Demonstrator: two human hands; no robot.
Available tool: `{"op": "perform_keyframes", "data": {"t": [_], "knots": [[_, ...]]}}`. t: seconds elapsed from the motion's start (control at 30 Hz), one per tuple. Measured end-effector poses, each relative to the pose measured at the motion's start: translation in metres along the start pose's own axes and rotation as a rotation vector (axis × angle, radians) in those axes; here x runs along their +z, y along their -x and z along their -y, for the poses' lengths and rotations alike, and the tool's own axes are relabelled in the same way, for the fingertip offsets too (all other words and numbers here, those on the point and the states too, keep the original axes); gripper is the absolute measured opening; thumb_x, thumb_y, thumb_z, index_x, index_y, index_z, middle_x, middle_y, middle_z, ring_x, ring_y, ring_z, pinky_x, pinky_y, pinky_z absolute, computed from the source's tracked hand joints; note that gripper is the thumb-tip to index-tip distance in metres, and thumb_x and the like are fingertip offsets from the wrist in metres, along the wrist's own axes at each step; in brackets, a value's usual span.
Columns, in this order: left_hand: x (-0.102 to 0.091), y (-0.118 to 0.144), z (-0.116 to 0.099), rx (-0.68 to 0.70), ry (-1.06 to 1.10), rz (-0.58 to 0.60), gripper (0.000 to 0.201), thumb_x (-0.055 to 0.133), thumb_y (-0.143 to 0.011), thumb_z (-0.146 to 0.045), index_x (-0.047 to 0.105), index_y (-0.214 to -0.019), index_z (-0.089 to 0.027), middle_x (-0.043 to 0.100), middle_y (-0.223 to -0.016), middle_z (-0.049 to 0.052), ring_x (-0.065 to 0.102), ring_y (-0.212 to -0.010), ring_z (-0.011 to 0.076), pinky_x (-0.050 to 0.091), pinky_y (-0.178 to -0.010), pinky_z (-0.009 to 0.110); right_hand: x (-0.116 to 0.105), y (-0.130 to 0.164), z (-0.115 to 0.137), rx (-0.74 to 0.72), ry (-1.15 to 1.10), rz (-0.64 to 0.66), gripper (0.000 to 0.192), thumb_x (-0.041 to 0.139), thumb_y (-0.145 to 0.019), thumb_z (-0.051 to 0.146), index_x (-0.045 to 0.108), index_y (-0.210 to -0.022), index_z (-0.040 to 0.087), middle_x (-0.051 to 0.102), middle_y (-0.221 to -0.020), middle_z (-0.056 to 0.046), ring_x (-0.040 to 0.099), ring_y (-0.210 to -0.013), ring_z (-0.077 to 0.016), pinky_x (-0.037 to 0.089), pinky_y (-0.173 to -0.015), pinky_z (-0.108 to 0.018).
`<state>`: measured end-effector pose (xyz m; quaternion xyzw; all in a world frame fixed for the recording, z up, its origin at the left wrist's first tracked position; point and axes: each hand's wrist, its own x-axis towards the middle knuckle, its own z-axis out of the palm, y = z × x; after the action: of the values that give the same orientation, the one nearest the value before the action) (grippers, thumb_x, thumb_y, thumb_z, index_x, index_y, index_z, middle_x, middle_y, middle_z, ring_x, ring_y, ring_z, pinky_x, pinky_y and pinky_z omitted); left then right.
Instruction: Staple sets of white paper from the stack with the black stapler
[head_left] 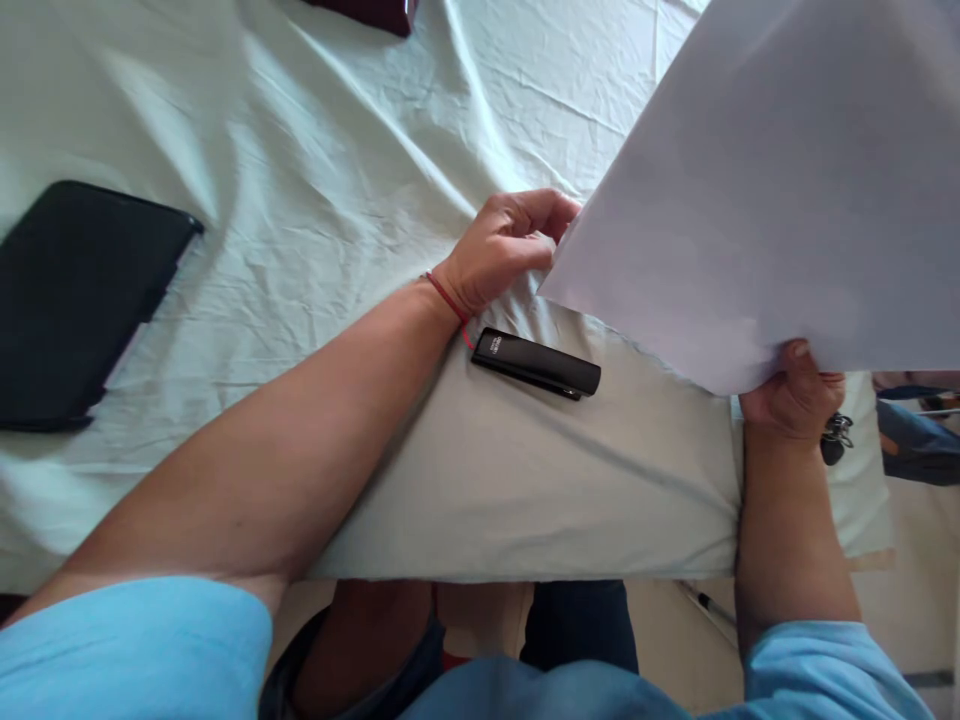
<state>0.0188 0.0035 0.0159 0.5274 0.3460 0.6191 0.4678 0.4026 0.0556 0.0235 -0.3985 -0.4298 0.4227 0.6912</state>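
A white sheet of paper [750,200] is raised at a slant over the right side of the table, and I cannot tell whether it is one sheet or several. My right hand [799,395] grips its lower edge, thumb on top and the other fingers mostly underneath. At the paper's left corner, my left hand [506,245] has its fingers bent and closed at the edge, the fingertips partly hidden by it. A black stapler [536,362] lies on the cloth just below my left wrist, which wears a thin red cord.
A wrinkled pale green cloth [337,190] covers the table. At the left lies a black flat case [82,300], and a dark red object [375,12] shows at the top edge. Keys [836,438] rest beside my right wrist, near the table's right edge.
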Motion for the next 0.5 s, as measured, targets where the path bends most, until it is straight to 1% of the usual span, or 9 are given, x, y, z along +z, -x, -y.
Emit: {"op": "perform_keyframes", "data": {"t": [0.03, 0.1, 0.17, 0.23, 0.3, 0.37, 0.43, 0.5], "knots": [[0.000, 0.001, -0.003, -0.012, 0.051, 0.010, 0.024, 0.064, -0.069, -0.018, 0.075, -0.090, -0.022, 0.079, -0.099, 0.003, 0.073, -0.101, 0.0247, 0.059, -0.094, 0.043, 0.000, -0.001, 0.000, -0.009, -0.004, 0.001, 0.053, 0.101, -0.047, 0.027, 0.078, -0.094, 0.024, 0.083, -0.140, -0.007, 0.071, -0.150, -0.0362, 0.064, -0.125, -0.063], [-0.001, 0.002, -0.008, -0.032, 0.118, 0.039, 0.026, 0.066, -0.073, -0.022, 0.075, -0.097, -0.023, 0.078, -0.100, 0.003, 0.073, -0.100, 0.0238, 0.057, -0.093, 0.042, -0.001, -0.002, 0.001, -0.017, -0.013, 0.010, 0.053, 0.102, -0.047, 0.030, 0.077, -0.094, 0.024, 0.082, -0.140, -0.008, 0.070, -0.151, -0.0371, 0.065, -0.124, -0.063], [-0.002, 0.002, -0.008, -0.036, 0.141, 0.075, 0.029, 0.077, -0.076, -0.027, 0.075, -0.105, -0.023, 0.077, -0.100, 0.003, 0.072, -0.098, 0.0229, 0.055, -0.089, 0.040, -0.002, -0.001, 0.002, -0.002, -0.010, 0.012, 0.055, 0.100, -0.046, 0.028, 0.076, -0.096, 0.023, 0.082, -0.139, -0.008, 0.070, -0.151, -0.0378, 0.067, -0.122, -0.062], [-0.004, 0.001, -0.006, -0.045, 0.096, 0.107, 0.042, 0.092, -0.071, -0.031, 0.074, -0.108, -0.025, 0.076, -0.103, 0.002, 0.072, -0.100, 0.0238, 0.055, -0.089, 0.039, -0.001, 0.002, 0.003, 0.032, 0.017, -0.004, 0.060, 0.098, -0.041, 0.021, 0.075, -0.097, 0.023, 0.082, -0.138, -0.009, 0.071, -0.149, -0.0378, 0.069, -0.119, -0.059], [-0.005, 0.001, -0.003, -0.057, 0.000, 0.142, 0.044, 0.098, -0.069, -0.036, 0.073, -0.103, -0.025, 0.075, -0.104, 0.002, 0.073, -0.108, 0.0272, 0.057, -0.093, 0.041, 0.001, 0.006, 0.005, 0.070, 0.065, -0.007, 0.065, 0.096, -0.036, 0.014, 0.075, -0.097, 0.022, 0.083, -0.135, -0.008, 0.073, -0.146, -0.0362, 0.070, -0.117, -0.054], [-0.006, 0.001, -0.002, -0.074, -0.091, 0.201, 0.036, 0.097, -0.074, -0.040, 0.074, -0.094, -0.023, 0.073, -0.101, 0.004, 0.073, -0.113, 0.0301, 0.058, -0.098, 0.044, 0.004, 0.009, 0.006, 0.096, 0.101, 0.003, 0.067, 0.096, -0.034, 0.011, 0.076, -0.097, 0.022, 0.084, -0.132, -0.007, 0.074, -0.143, -0.0343, 0.070, -0.117, -0.051], [-0.007, 0.001, -0.003, -0.062, -0.148, 0.230, 0.028, 0.093, -0.075, -0.040, 0.074, -0.083, -0.022, 0.070, -0.097, 0.004, 0.071, -0.111, 0.0297, 0.058, -0.099, 0.044, 0.006, 0.011, 0.007, 0.099, 0.113, 0.018, 0.066, 0.096, -0.036, 0.011, 0.077, -0.098, 0.023, 0.085, -0.130, -0.006, 0.074, -0.141, -0.0334, 0.069, -0.118, -0.053], [-0.008, 0.001, -0.005, -0.033, -0.193, 0.235, 0.025, 0.090, -0.073, -0.039, 0.074, -0.080, -0.021, 0.069, -0.098, 0.004, 0.069, -0.110, 0.0288, 0.059, -0.098, 0.043, 0.006, 0.011, 0.007, 0.096, 0.109, 0.033, 0.065, 0.097, -0.037, 0.015, 0.077, -0.098, 0.024, 0.085, -0.129, -0.006, 0.075, -0.139, -0.0341, 0.068, -0.118, -0.055]]}}
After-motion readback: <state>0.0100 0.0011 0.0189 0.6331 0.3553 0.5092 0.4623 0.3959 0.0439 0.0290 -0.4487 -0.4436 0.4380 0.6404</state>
